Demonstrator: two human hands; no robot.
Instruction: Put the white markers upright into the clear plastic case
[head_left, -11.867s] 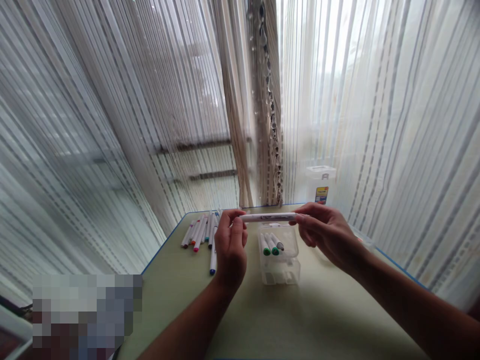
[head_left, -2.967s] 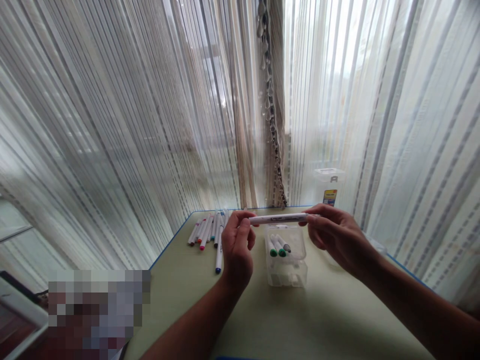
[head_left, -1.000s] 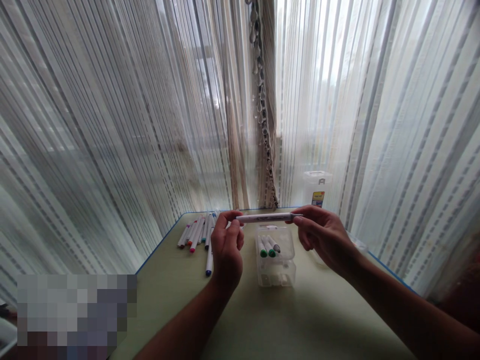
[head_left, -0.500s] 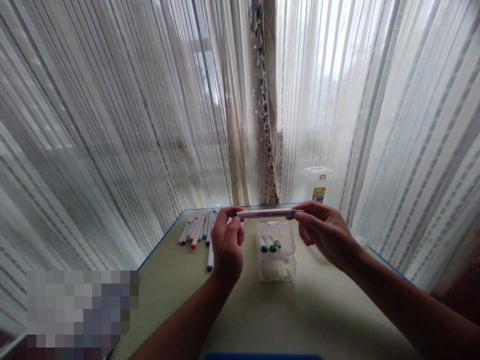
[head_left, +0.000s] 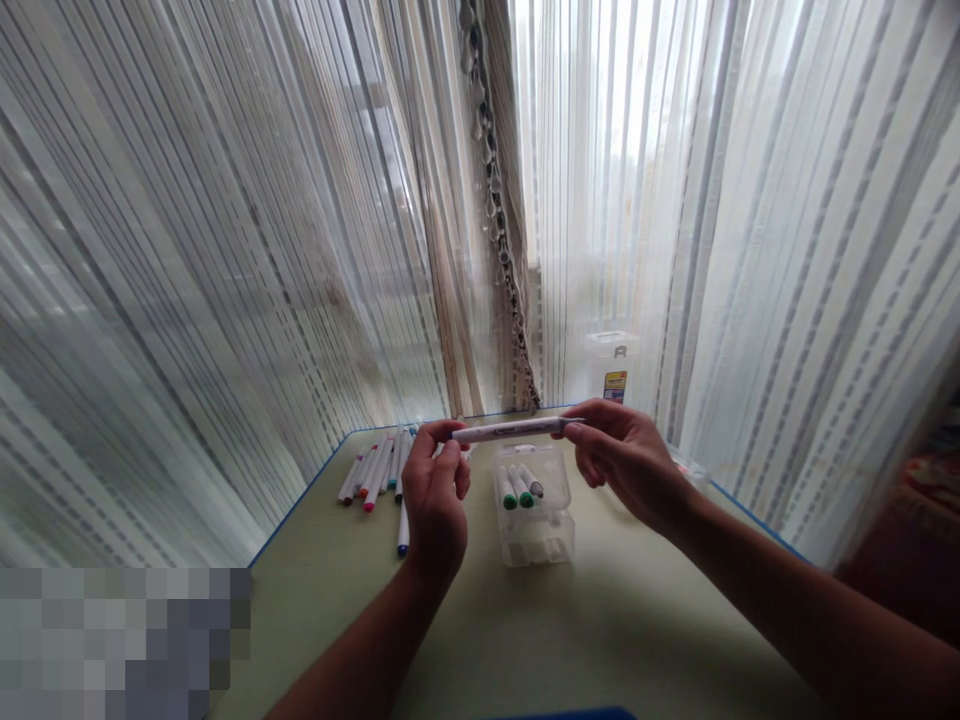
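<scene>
A white marker pen (head_left: 506,429) is held level above the table between my two hands. My left hand (head_left: 437,490) is closed on its left end, thumb and fingers pinching it. At the other end, the fingertips of my right hand (head_left: 626,447) pinch the grey tip. Below the marker stands a clear plastic case (head_left: 536,545), with several markers lying in its upper part; two have green ends (head_left: 526,500) and one a grey end (head_left: 537,489). A blue-ended marker (head_left: 403,530) lies partly hidden behind my left hand.
Several white markers (head_left: 379,470) with coloured ends lie in a pile at the left of the pale green table (head_left: 315,620). A tall clear container (head_left: 611,365) with a yellow label stands at the back right. Sheer striped curtains (head_left: 225,250) hang behind the table.
The view has shifted slightly, so the table and things on it appear further left. Both hands keep their hold on the marker, which now tilts a little, its right end higher.
</scene>
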